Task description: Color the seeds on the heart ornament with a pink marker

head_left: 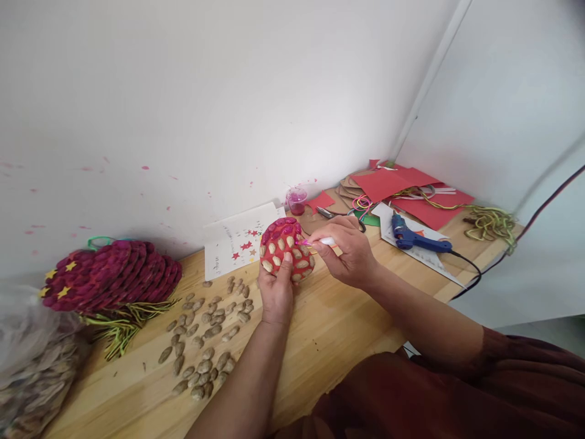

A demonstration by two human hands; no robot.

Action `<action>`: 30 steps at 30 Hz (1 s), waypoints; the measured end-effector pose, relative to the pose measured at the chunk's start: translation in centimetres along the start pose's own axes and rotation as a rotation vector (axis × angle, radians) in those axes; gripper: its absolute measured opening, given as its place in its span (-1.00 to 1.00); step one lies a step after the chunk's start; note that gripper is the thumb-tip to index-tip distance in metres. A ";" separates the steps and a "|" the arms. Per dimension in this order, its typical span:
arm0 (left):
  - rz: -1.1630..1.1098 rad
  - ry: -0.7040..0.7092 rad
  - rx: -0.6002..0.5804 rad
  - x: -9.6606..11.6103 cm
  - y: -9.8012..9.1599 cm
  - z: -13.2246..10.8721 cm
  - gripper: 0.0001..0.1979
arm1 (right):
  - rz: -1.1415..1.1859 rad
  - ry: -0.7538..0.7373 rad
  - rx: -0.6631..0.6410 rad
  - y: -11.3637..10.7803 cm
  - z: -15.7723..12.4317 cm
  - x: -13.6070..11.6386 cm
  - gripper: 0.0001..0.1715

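My left hand (277, 292) grips a round red craft piece (287, 247) covered with peanut shells, its thumb lying across the front. Magenta paint coats the shells along the piece's upper edge, while the lower ones are bare tan. Pinched in my right hand (350, 253) is a paintbrush (323, 241) with a white handle. Its pink tip meets the right side of the craft piece. Behind the hands, a clear plastic cup (297, 201) with magenta paint stands against the wall.
Loose peanuts (212, 330) spread over the wooden table (311, 366). Finished-looking magenta pieces (114, 274) with tassels are stacked at left, beside a plastic bag (36, 366). A blue glue gun (418, 238), scissors (336, 214), red paper (388, 183) and green cord (491, 222) lie at right.
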State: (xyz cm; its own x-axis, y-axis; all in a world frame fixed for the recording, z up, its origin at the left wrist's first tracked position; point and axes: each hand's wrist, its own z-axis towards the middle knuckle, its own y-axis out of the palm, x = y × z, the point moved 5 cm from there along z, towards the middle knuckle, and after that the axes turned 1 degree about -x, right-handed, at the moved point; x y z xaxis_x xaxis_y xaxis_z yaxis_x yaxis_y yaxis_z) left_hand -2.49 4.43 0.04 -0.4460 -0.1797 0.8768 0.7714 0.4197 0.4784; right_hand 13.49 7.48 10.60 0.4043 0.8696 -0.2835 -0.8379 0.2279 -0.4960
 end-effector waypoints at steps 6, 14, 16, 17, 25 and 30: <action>-0.049 -0.054 0.037 0.2 0.0 0.0 -0.32 | 0.041 0.015 0.006 -0.1 -0.1 0.2 -0.88; -0.047 -0.062 0.045 -0.1 -0.3 0.2 -0.35 | 0.040 0.042 0.008 0.0 -0.1 0.9 -0.88; -0.055 -0.060 0.052 -0.1 -0.3 0.2 -0.35 | 0.053 0.053 0.028 -0.1 -0.1 1.0 -0.88; -0.064 -0.055 0.050 -0.1 -0.3 0.2 -0.35 | 0.068 0.060 0.032 -0.1 -0.1 1.1 -0.88; -0.069 -0.066 0.041 0.0 -0.2 0.3 -0.32 | 0.098 0.107 0.023 0.1 -0.2 1.6 -0.84; -0.058 -0.064 0.035 -0.1 -0.2 0.3 -0.33 | 0.127 0.130 0.031 0.0 -0.3 1.8 -0.82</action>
State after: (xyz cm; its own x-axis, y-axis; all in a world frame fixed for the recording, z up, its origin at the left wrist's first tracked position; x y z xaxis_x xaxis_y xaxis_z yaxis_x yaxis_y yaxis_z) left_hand -2.72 4.61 -0.14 -0.5182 -0.1480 0.8424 0.7276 0.4414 0.5251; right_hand 14.29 8.94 9.87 0.3369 0.8287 -0.4469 -0.8952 0.1348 -0.4249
